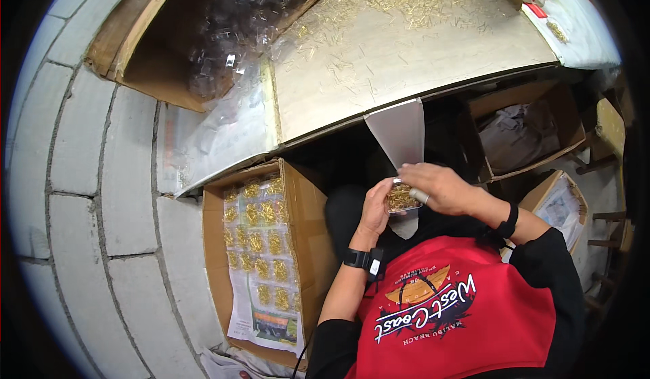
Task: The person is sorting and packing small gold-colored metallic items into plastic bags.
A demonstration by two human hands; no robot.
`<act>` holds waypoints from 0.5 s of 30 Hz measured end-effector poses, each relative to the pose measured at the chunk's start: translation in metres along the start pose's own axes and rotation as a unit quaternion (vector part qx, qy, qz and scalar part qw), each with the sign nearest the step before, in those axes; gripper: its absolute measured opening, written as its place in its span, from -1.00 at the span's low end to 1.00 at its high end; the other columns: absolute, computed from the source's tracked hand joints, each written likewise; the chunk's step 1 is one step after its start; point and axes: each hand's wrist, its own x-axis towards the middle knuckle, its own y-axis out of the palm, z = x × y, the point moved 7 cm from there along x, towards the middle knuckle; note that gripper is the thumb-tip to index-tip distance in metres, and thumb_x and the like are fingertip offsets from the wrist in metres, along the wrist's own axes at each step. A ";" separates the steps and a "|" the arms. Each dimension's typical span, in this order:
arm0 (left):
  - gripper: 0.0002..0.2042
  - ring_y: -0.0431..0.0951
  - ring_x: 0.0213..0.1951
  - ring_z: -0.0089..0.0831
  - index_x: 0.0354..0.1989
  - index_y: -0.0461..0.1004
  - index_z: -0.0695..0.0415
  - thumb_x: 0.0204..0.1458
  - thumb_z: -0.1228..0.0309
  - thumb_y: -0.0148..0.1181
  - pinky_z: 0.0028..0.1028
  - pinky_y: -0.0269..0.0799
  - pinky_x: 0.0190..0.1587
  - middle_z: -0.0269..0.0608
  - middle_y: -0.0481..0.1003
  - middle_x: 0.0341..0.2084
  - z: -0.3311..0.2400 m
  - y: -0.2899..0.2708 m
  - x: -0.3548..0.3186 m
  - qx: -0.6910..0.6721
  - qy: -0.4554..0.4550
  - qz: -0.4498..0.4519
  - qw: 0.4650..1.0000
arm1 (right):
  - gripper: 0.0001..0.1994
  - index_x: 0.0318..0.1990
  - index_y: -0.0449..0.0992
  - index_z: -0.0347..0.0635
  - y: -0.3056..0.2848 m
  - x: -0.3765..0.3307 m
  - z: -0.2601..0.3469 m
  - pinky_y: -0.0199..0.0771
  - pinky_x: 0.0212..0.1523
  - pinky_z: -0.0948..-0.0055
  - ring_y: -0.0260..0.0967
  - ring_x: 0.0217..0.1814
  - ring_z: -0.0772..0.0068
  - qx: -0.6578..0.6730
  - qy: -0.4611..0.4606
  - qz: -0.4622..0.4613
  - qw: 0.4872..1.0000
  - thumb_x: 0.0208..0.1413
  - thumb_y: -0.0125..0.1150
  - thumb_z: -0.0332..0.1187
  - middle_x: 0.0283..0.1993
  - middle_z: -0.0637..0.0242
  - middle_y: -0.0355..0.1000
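My left hand (374, 211) and my right hand (439, 186) together hold a small clear plastic box (402, 198) filled with thin gold pins, just below the table's edge. The left hand cups it from the left and below. Over its top and right side lie the fingers of the right hand. A grey metal chute (399, 135) hangs down from the table edge right above the box. On the tabletop (406, 60) lies a loose heap of gold pins (413, 0).
A cardboard box (264, 243) at my left holds several rows of filled clear boxes on printed paper. Empty clear boxes (237, 27) fill a carton at the upper left. More cartons (521, 132) stand under the table at right. A block wall (88, 196) runs along the left.
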 end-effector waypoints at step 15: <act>-0.73 0.53 -0.25 -0.48 -0.09 0.38 0.26 0.23 0.32 -0.14 -0.53 0.51 -0.28 -0.20 0.48 -0.23 -0.070 0.021 -0.022 -0.058 0.200 -0.124 0.970 | -0.50 0.13 0.29 -0.23 -0.012 0.028 0.038 0.06 0.29 0.14 0.09 0.32 0.15 -0.079 -0.055 -0.025 0.995 -0.01 0.16 -0.33 0.22 0.13 0.21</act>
